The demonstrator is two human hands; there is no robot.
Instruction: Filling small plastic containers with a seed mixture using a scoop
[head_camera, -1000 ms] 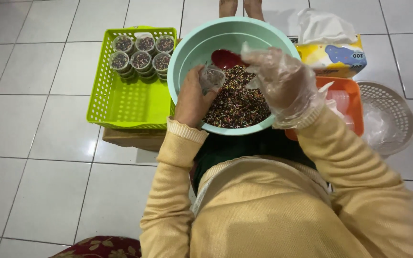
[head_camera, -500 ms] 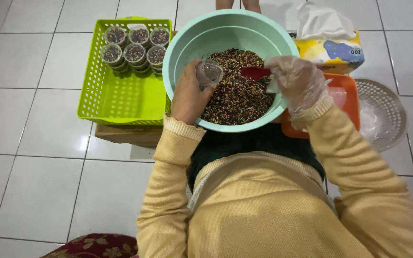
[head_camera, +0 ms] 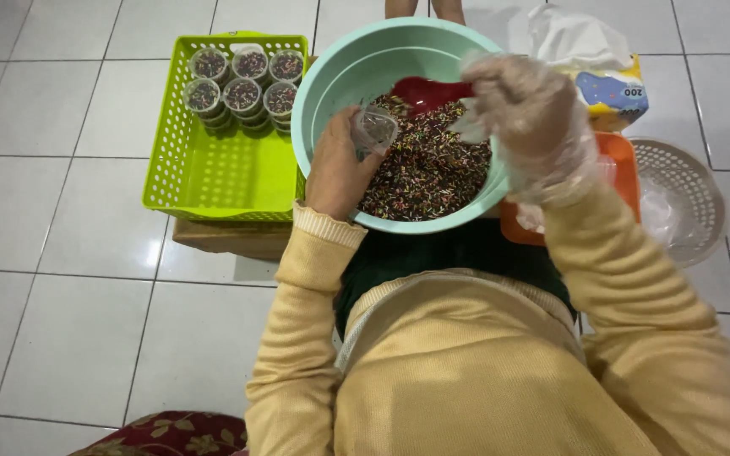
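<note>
A mint-green bowl [head_camera: 344, 63] full of dark multicoloured sprinkles [head_camera: 433, 173] sits in front of me. My left hand [head_camera: 335, 169] holds a small clear plastic cup [head_camera: 375, 128] tilted over the sprinkles. My right hand [head_camera: 525, 105], in a thin clear plastic glove, grips a red scoop [head_camera: 422, 91] whose blade rests in the sprinkles near the cup.
A lime-green plastic basket [head_camera: 213, 177] at the left holds several filled cups [head_camera: 242, 89] stacked at its far end. An orange tray [head_camera: 623, 165], a white mesh basket [head_camera: 690, 190] and a tissue box [head_camera: 606, 84] lie at the right. White floor tiles surround everything.
The red scoop has moved left across the sprinkles toward the cup. My left hand with the cup has stayed over the bowl's left side.
</note>
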